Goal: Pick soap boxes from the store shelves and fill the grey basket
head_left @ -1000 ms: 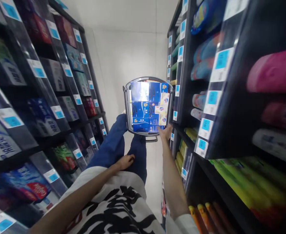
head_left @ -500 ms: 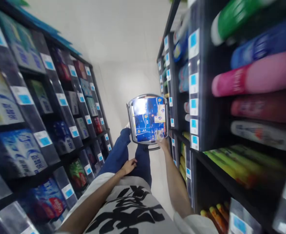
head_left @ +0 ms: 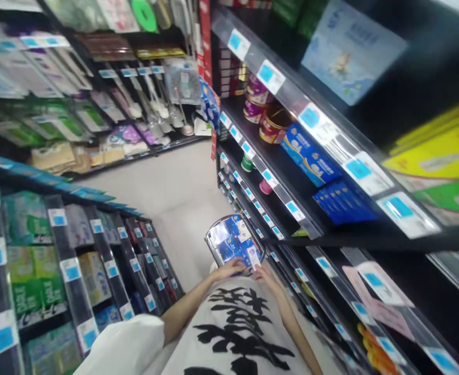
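Observation:
A grey shopping basket filled with blue packs sits low in the aisle in front of me. My left hand reaches to its near rim, fingers lying towards the blue packs; the blur hides whether they grip. My right hand is at the near right corner of the basket, its fingertips closed on a small white pack just above the load. My white shirt with black print fills the bottom of the view.
Black shelves with blue price tags line both sides: tissue packs on the left, tins and blue boxes on the right. Pale floor runs ahead to a cross aisle with hanging utensils.
My head has swung up, so the aisle end and upper shelves show. My left hand has moved off my thigh to the basket's near rim. My right hand stays at the basket.

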A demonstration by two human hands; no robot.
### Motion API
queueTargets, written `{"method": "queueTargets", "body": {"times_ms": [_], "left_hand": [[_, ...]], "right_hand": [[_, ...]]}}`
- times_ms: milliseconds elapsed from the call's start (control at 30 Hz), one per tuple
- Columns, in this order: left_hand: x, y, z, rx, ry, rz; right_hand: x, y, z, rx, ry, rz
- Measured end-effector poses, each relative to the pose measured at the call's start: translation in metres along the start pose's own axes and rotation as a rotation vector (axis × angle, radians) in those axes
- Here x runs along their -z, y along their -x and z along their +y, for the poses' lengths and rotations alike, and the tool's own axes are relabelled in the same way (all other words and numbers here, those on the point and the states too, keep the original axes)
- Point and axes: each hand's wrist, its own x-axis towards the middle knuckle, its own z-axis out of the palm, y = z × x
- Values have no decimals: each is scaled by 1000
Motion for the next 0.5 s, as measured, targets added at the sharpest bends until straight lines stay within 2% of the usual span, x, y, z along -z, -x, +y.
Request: {"method": "queueTargets", "body": {"times_ms": [167, 333, 400, 500], "left_hand": [[-10, 0, 35, -114, 50, -222], [-21, 37, 60, -264, -158, -289], [-22, 53, 71, -348, -245, -295], [-19, 70, 86, -392, -271, -273]], "right_hand": [[-47, 42, 33, 73, -449, -24], [-84, 70, 44, 191, -786, -53], [-92, 77, 39, 248, -751, -36], [-100, 82, 22, 345, -532, 76]]}}
